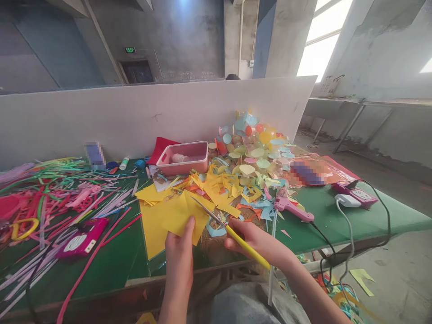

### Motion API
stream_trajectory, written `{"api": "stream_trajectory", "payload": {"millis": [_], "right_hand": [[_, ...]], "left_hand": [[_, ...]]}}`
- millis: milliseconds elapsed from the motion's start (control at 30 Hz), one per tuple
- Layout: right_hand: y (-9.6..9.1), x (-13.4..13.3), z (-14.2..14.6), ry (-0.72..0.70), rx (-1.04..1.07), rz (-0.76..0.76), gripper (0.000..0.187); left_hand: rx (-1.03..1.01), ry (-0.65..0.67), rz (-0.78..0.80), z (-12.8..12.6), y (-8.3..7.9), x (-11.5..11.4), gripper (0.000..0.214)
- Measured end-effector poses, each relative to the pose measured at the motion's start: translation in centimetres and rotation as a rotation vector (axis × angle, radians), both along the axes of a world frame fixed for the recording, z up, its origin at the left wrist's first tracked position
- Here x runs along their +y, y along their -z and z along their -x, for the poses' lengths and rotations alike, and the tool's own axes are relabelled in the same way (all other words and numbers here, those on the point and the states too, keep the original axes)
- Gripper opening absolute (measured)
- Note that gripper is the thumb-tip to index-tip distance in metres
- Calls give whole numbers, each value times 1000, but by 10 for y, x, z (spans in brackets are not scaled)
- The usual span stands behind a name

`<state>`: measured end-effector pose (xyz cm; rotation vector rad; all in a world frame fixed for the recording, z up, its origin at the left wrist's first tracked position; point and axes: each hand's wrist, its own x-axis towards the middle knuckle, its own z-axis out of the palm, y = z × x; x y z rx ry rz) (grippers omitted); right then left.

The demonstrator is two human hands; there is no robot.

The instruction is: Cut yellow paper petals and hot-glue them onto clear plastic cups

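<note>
My left hand (180,254) pinches a yellow paper sheet (180,213) by its lower edge, thumb on top, above the near edge of the green table (111,265). My right hand (258,243) grips yellow-handled scissors (232,234). Their thin metal blades reach up and left onto the sheet's right side. Under the sheet lies a larger yellow paper (151,225) flat on the table.
A heap of yellow and coloured paper scraps (229,184) lies ahead, with paper circles (253,144) behind it. A pink tray (184,157), a pink glue gun (292,207) with its cable, a power strip (356,194) and coloured strips (60,193) crowd the table. A white board (135,112) stands at the back.
</note>
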<state>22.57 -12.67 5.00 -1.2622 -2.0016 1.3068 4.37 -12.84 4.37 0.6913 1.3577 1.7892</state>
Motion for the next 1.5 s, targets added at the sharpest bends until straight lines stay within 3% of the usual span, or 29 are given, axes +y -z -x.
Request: {"api": "stream_trajectory", "payload": {"millis": [567, 700, 1033, 1167, 1500], "right_hand": [[2, 0, 2, 12, 61, -35, 51], [2, 0, -4, -44, 64, -39, 55], [-1, 1, -3, -29, 28, -23, 54], [0, 2, 1, -4, 21, -24, 56], [0, 2, -6, -84, 39, -29, 62]], "left_hand": [[-10, 2, 4, -3, 3, -2, 44], [1, 0, 8, -2, 0, -3, 41], [36, 123, 83, 6, 0, -4, 38], [-40, 163, 75, 5, -4, -5, 39], [-35, 105, 50, 2, -9, -5, 44]]}}
